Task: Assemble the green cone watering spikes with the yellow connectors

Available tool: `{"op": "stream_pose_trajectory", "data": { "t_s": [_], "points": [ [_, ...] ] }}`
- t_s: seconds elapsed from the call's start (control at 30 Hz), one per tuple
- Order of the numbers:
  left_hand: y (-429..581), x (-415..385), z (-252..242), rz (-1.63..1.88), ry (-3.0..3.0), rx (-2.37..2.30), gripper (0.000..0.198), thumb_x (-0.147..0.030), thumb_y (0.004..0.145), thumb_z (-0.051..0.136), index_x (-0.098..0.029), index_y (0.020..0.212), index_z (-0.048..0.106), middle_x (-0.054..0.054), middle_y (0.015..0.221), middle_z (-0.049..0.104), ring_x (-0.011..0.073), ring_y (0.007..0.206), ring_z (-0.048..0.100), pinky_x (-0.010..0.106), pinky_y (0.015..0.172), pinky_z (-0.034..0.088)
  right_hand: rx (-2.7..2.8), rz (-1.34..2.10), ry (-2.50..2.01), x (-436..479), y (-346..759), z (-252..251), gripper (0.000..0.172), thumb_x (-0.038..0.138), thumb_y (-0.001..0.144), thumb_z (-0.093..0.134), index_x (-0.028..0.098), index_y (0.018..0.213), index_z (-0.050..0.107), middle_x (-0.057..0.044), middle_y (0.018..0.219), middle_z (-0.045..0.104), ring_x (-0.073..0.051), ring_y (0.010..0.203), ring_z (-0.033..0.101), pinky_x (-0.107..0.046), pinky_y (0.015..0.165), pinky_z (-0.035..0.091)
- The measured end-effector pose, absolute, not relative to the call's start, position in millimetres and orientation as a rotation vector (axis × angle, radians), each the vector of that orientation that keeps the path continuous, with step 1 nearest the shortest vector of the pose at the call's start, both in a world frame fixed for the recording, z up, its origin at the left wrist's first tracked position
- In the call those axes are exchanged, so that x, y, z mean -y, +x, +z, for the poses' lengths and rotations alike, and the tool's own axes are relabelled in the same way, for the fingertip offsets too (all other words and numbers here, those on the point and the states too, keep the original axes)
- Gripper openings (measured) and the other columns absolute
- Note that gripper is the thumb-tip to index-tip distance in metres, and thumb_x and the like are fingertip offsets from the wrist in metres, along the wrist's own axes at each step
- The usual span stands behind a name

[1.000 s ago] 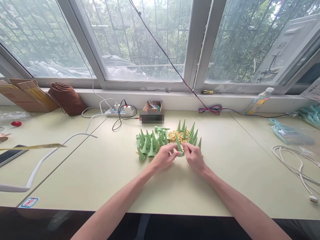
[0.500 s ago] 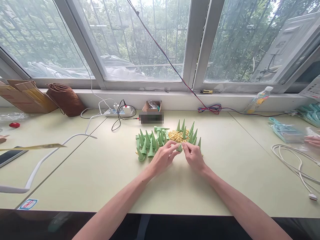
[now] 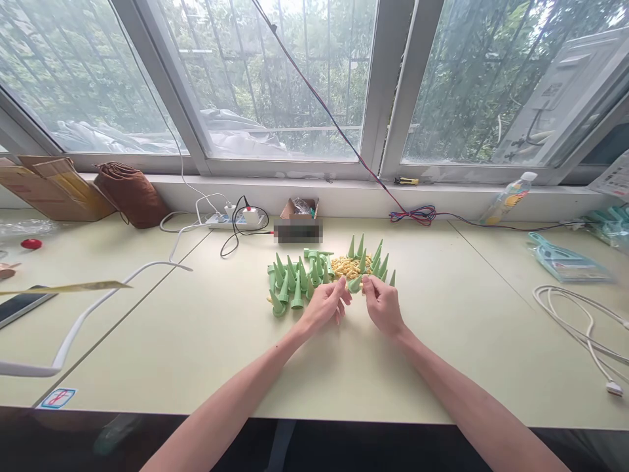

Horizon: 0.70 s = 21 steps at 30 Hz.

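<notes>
My left hand [image 3: 325,305] hovers over the table front of the pile, thumb and fingers apart, holding nothing that shows. My right hand [image 3: 384,305] is closed in a pinch; what sits between its fingertips is too small to make out. Between the hands, a green plastic cone [image 3: 354,284] leans with its tip towards the right fingertips; whether they touch it I cannot tell. Beyond lies a heap of small yellow pieces [image 3: 345,267]. Several green cone spikes with ridged bases [image 3: 297,296] stand left of it, and more cones [image 3: 377,262] stand behind and to its right.
A small open carton [image 3: 299,208] and a power strip [image 3: 233,219] sit at the back by the window. A bottle [image 3: 509,198] stands back right. At right are a bagged turquoise item [image 3: 560,259] and a coiled white cable [image 3: 580,328]. A phone [image 3: 22,307] lies left.
My left hand has let go of the green cone and drawn slightly down, its fingers loosening. The cone now tilts between the hands. Another person's hand at the far right has gone from view.
</notes>
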<state>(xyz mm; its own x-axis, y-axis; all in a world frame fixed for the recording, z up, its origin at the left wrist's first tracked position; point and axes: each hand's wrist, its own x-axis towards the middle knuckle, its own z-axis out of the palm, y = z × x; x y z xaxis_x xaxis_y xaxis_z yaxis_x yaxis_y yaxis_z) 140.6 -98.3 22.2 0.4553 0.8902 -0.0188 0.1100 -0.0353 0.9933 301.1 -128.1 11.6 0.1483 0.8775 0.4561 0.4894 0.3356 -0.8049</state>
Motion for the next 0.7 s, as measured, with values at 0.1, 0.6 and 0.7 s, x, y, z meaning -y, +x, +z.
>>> {"op": "stream_pose_trajectory", "data": {
  "t_s": [0.1, 0.6, 0.7],
  "points": [
    [141.4, 98.7, 23.7, 0.687, 1.310, -0.877, 0.067, -0.074, 0.082, 0.046, -0.010, 0.071, 0.062, 0.007, 0.073, 0.062, 0.0099, 0.046, 0.057, 0.020, 0.037, 0.043, 1.535, 0.441, -1.292, 127.7, 301.2, 11.0, 0.045, 0.047, 0.100, 0.037, 0.020, 0.065, 0.047, 0.003, 0.055, 0.045, -0.011, 0.047, 0.037, -0.026, 0.047, 0.030],
    [137.1, 97.5, 22.2, 0.646, 1.073, -0.787, 0.049, -0.058, 0.078, 0.068, -0.010, 0.079, 0.066, 0.008, 0.081, 0.062, 0.0081, 0.050, 0.058, 0.018, 0.038, 0.044, 1.581, 0.449, -1.266, 127.1, 302.1, 8.2, 0.042, 0.043, 0.101, 0.038, 0.021, 0.065, 0.040, 0.004, 0.056, 0.039, -0.011, 0.049, 0.034, -0.025, 0.049, 0.028],
    [135.7, 96.1, 22.2, 0.668, 1.063, -0.760, 0.046, -0.055, 0.078, 0.070, -0.010, 0.082, 0.067, 0.009, 0.086, 0.063, 0.0070, 0.051, 0.058, 0.017, 0.039, 0.046, 1.597, 0.454, -1.253, 127.7, 302.2, 8.6, 0.041, 0.041, 0.101, 0.038, 0.021, 0.065, 0.040, 0.004, 0.056, 0.040, -0.011, 0.048, 0.034, -0.025, 0.049, 0.028]
  ]
}}
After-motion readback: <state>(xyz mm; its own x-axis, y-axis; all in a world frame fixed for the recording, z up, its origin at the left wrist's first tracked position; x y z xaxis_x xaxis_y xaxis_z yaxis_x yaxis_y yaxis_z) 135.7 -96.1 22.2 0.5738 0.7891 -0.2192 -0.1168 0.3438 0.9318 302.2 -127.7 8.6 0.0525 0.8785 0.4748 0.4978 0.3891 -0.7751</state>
